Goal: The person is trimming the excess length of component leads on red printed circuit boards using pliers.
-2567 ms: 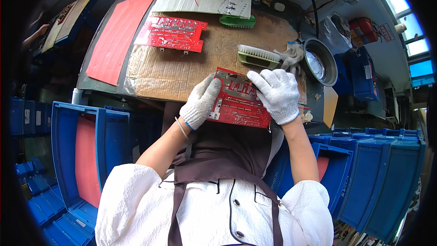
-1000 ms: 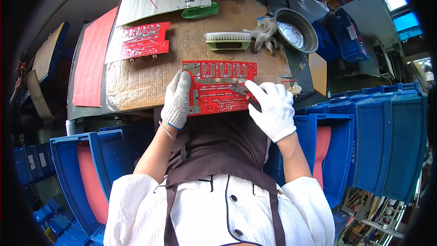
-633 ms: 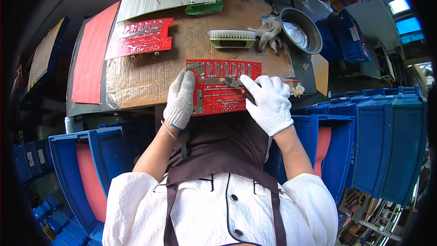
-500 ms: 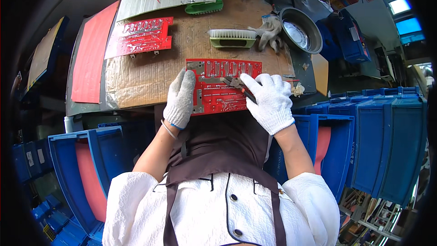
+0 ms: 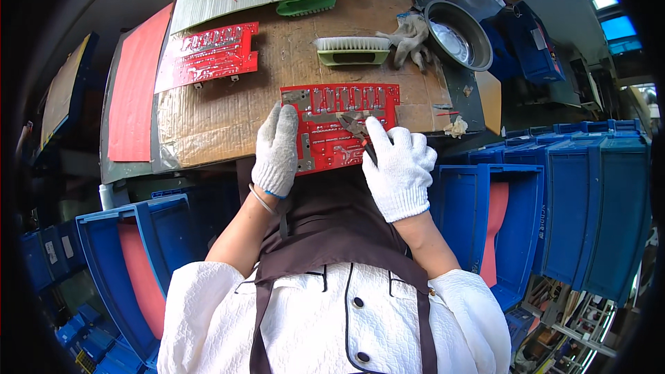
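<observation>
A red circuit board [image 5: 339, 145] with silvery solder tracks lies at the table's near edge, slightly overhanging it. My left hand [image 5: 277, 142], in a greyish knit glove, grips the board's left edge. My right hand [image 5: 396, 163], in a white knit glove, is closed around a pair of cutting pliers [image 5: 356, 127] with dark jaws and red-and-black handles. The plier jaws are over the board's middle, below its upper row of solder strips; whether they touch it I cannot tell. Part of the board's right side is hidden by my right hand.
A second red board [image 5: 215, 55] lies at the left on the cardboard [image 5: 277, 48]. Ahead are a white-bristled brush [image 5: 352, 51], a green brush [image 5: 306, 3], loose gloves [image 5: 410, 40] and a metal bowl [image 5: 458, 34]. Blue bins [image 5: 512, 218] flank me.
My right hand has moved slightly left and toward me, and the pliers have turned to a steeper angle. My left hand still holds the board, which has hardly shifted.
</observation>
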`<state>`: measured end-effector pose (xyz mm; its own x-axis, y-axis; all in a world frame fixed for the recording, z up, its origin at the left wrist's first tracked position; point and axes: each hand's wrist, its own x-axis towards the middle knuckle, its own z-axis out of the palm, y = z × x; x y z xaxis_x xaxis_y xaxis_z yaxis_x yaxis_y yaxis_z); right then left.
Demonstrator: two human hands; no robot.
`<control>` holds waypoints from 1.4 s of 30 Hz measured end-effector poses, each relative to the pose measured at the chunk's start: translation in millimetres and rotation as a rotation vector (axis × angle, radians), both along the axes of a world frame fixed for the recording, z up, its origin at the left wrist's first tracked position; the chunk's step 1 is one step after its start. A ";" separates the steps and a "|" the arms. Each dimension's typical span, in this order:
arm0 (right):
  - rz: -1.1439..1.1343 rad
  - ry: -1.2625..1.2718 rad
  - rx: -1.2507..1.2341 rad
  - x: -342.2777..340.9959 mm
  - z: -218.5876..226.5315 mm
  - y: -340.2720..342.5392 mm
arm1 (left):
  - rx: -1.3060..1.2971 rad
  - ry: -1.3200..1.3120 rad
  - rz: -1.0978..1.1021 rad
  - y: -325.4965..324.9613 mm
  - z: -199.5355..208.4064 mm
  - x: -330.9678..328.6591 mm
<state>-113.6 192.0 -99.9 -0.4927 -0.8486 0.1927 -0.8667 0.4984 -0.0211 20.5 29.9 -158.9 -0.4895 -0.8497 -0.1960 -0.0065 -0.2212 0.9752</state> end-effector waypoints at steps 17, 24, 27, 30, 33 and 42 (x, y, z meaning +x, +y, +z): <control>-0.016 0.017 0.005 5.6 -5.2 1.1 | -0.015 0.027 -0.008 1.5 -0.6 1.6; -0.029 -0.095 0.001 3.9 -16.2 2.7 | 0.014 0.067 -0.036 3.3 12.2 -0.4; -0.022 -0.125 -0.019 3.6 -12.9 3.8 | 0.032 0.073 -0.039 3.6 13.3 0.0; -0.014 -0.028 -0.049 4.9 -9.2 3.5 | 0.033 0.077 -0.037 2.3 7.3 0.1; -0.002 0.055 -0.075 5.2 -8.7 0.8 | 0.027 0.065 -0.024 3.4 8.4 0.6; 0.010 -0.161 -0.075 -1.4 -27.0 5.1 | 0.039 0.067 -0.034 3.9 14.0 -0.4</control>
